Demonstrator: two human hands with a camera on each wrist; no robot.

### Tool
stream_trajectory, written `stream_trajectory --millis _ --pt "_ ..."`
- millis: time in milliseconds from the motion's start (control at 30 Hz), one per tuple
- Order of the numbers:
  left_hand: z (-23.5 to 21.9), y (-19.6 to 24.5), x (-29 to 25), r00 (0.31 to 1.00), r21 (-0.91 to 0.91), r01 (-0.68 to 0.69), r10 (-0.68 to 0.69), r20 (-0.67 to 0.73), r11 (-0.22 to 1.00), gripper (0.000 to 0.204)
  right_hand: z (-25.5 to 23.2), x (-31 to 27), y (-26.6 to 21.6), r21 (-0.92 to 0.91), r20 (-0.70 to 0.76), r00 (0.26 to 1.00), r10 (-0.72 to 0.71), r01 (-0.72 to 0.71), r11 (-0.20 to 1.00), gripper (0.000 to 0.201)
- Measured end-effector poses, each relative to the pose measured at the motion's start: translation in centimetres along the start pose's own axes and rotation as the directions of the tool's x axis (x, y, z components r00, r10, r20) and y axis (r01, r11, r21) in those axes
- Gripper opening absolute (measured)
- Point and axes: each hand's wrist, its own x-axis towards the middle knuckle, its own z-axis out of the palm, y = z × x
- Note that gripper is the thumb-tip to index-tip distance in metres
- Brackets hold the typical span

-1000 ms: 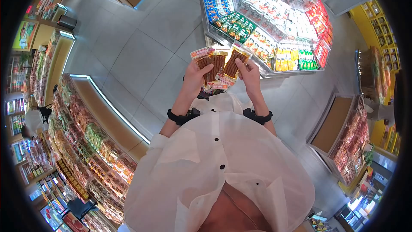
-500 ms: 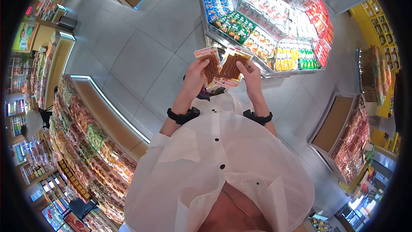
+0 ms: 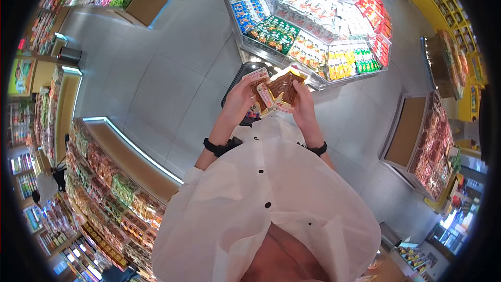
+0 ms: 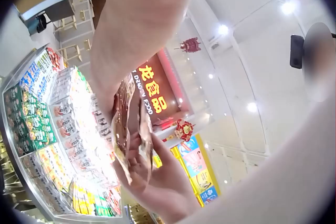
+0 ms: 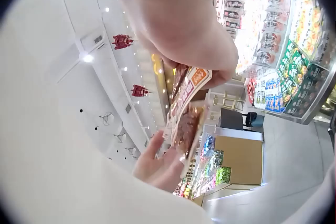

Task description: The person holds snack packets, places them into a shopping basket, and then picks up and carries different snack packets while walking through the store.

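Note:
In the head view my left hand [image 3: 239, 102] grips a clear snack packet [image 3: 260, 99] of brown strips with a pink-and-white label, tilted so the label faces up. My right hand [image 3: 304, 108] holds a second packet of brown strips [image 3: 283, 87] with gold edges, thumb on its face. The packets overlap in front of my waist. From the left wrist, the packets [image 4: 122, 124] appear edge-on, with the right hand [image 4: 163, 187] behind them. In the right wrist view a label with an orange patch [image 5: 198, 78] shows beside the right fingers, and the left hand [image 5: 157, 166] lies beyond.
A lit, many-sided display stand [image 3: 313, 31] with rows of coloured packets stands just beyond my hands. Close behind the packets is a black-rimmed container [image 3: 233, 84]. A long snack shelf [image 3: 120, 177] runs on the left, another bin [image 3: 417, 146] on the right. Grey tiled floor [image 3: 177, 68] lies between.
The fanned packets have been drawn together and the left one turned, its label now across the front. The head view has shifted slightly, and the black-rimmed container shows more.

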Motion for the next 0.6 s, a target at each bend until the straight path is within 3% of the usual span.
stream_trajectory --millis 33,67,100,167,200,300,433,500,533,600 --pt "0.2 0.1 -0.5 0.995 0.326 -0.086 0.067 0.068 0.942 0.035 0.5 0.0 0.8 -0.015 0.001 1.0 -0.008 0.008 1.0 0.03" --pt "0.3 0.2 -1.0 0.98 0.606 -0.19 0.112 0.164 0.773 0.036 1.0 -0.2 1.6 -0.009 -0.021 0.999 -0.037 0.037 0.999 0.03" --pt "0.3 0.3 -1.4 0.978 0.611 -0.187 0.086 0.19 0.77 0.036 1.6 -0.4 2.6 -0.075 -0.061 0.997 -0.054 0.049 0.996 0.031" --pt "-0.3 1.0 -2.3 0.997 0.395 0.033 -0.057 0.049 0.918 0.039 3.3 -0.9 4.0 -0.128 -0.112 0.989 -0.093 0.078 0.989 0.032" --pt "-0.5 1.3 -2.7 0.997 0.407 0.051 -0.07 0.031 0.912 0.046 4.2 -1.3 4.8 -0.164 -0.131 0.984 -0.12 0.098 0.982 0.032" --pt "-3.6 0.8 -2.6 0.995 0.474 -0.032 -0.019 0.102 0.88 0.05 6.2 -2.5 6.5 -0.258 -0.178 0.974 -0.141 0.092 0.962 0.032" --pt "-4.8 2.7 -3.8 0.99 0.495 0.031 -0.096 0.107 0.868 0.047 7.0 -3.7 7.6 -0.314 -0.161 0.974 -0.157 0.101 0.944 0.033" --pt "-5.7 4.0 -4.2 0.989 0.522 -0.003 -0.075 0.128 0.853 0.048 7.7 -4.3 8.0 -0.476 -0.164 0.953 -0.254 0.149 0.867 0.034" --pt "-6.2 4.5 -4.4 0.988 0.571 0.011 -0.098 0.122 0.821 0.049 8.2 -4.8 8.2 -0.45 -0.12 0.937 -0.328 0.243 0.86 0.037" --pt "-7.2 5.2 -4.9 0.984 0.618 0.031 -0.134 0.121 0.785 0.049 8.8 -6.4 7.9 -0.447 -0.106 0.944 -0.313 0.236 0.863 0.039"
